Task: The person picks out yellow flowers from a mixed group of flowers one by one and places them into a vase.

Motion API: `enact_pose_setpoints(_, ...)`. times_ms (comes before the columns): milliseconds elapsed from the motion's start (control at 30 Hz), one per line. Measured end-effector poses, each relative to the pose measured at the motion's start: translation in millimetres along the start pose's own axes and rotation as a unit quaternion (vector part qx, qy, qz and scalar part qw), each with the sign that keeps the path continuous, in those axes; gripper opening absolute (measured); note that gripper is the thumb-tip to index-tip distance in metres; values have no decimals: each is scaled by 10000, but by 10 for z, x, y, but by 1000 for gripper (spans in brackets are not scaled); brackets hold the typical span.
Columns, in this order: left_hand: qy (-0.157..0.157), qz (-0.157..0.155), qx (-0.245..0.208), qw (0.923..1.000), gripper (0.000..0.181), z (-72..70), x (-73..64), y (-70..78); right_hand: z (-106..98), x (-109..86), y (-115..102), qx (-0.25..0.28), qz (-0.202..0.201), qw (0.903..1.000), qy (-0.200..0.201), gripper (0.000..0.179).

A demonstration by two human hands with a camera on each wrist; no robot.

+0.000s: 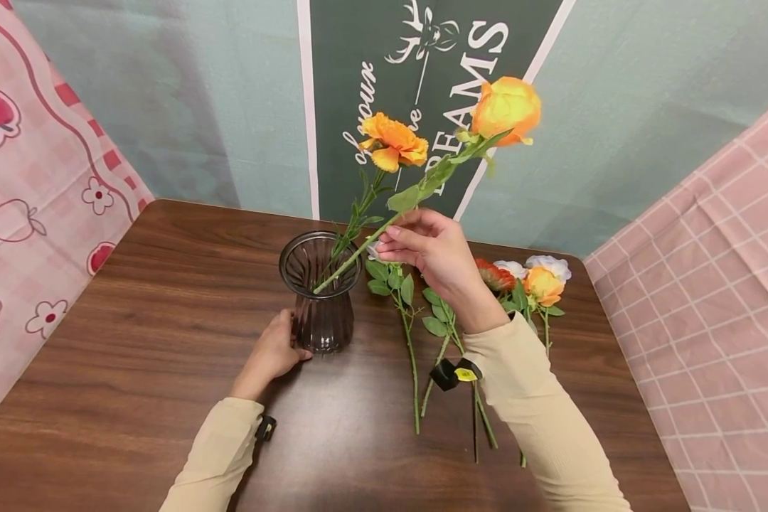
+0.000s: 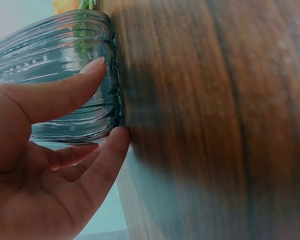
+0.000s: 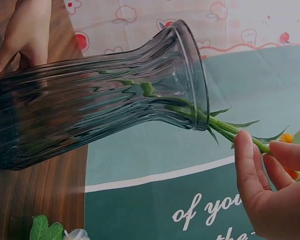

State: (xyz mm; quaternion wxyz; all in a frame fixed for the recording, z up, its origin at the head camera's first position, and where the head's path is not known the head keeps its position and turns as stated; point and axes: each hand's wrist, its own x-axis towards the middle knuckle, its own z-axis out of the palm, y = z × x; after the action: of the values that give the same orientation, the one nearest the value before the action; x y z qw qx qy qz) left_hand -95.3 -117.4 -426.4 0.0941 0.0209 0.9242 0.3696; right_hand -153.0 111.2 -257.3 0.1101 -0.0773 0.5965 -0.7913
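A dark, ribbed glass vase (image 1: 323,323) with a flared rim stands upright on the table. My left hand (image 1: 274,353) holds it low on its left side; in the left wrist view the thumb (image 2: 72,92) lies along the glass just above the base. Between thumb and fingers, my right hand (image 1: 440,259) pinches the green stem of an orange-yellow rose (image 1: 507,110). That stem slants down to the left, its lower end at the vase mouth. Behind it an orange carnation (image 1: 393,146) leans to the right, its stem inside the vase.
To the right of the vase several stemmed flowers lie on the wooden table (image 1: 153,320), among them an orange rose (image 1: 544,286), a white flower (image 1: 550,266) and a red-orange one (image 1: 496,274). My right forearm partly covers them. A printed cloth (image 1: 435,92) hangs behind the table.
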Motion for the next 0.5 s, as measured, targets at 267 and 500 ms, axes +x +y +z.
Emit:
enact_pose_setpoints(267,144,207,-29,9997,64,33,13,-60,79,75,90,-398,288,9988,36,10)
enact_pose_setpoints(500,-20,-47,-79,10000,65,-7,-3,7,122,107,163,-523,507,9973,-66,13)
